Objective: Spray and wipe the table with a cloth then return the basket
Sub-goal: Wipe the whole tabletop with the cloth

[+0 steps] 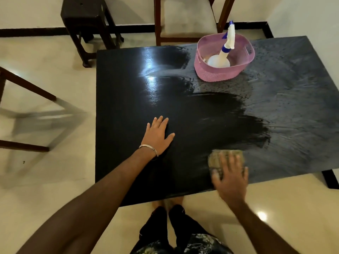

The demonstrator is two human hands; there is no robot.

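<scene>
**Bench Surface and Surroundings**

A dark stool point(86, 21) is located on the glossy cream floor point(55, 88) at far left. The black bench point(128, 88) is dry and reflective on its left portion. The left hand point(158, 136) is laid flat there, fingers spread. The right hand point(232, 177) is pressed with extended fingers onto the cloth point(218, 159) near the front edge. Wet streaks are seen rightward. The pink basket point(216, 72), with the spray bottle point(224, 54) inside, is positioned at the rear.
</scene>
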